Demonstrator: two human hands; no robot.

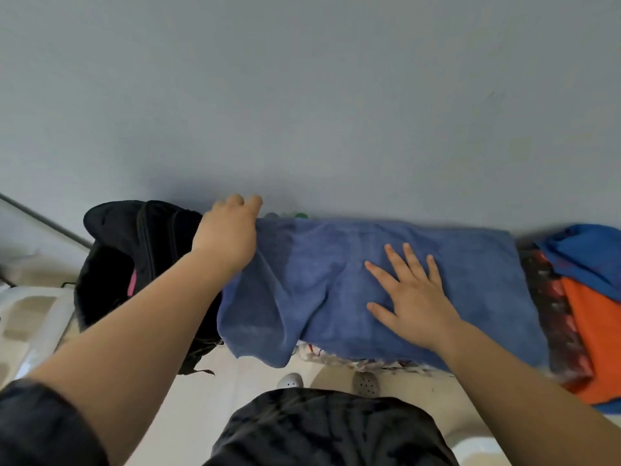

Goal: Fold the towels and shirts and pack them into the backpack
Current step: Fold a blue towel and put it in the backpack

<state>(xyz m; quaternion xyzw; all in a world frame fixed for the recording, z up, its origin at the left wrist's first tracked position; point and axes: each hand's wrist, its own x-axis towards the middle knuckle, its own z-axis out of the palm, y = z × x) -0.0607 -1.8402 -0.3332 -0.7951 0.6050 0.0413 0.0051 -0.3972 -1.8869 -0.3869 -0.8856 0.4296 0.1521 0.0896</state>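
one blue towel point(322, 284): left hand point(232, 232) grips its corner, right hand point(416, 297) presses, fingers point(410, 260) spread.

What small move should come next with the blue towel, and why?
Probably fold the blue towel in half: the left hand, which grips its far left corner, should carry that corner over toward the right edge. The right hand lies flat near the middle and can pin the cloth there. Spread out, it looks wider than the black backpack beside it.

Your wear — dark sleeve point(40, 425) on left upper arm; dark mottled garment point(329, 428) at waist; perforated footwear — white clog point(289, 381), grey clog point(365, 384).
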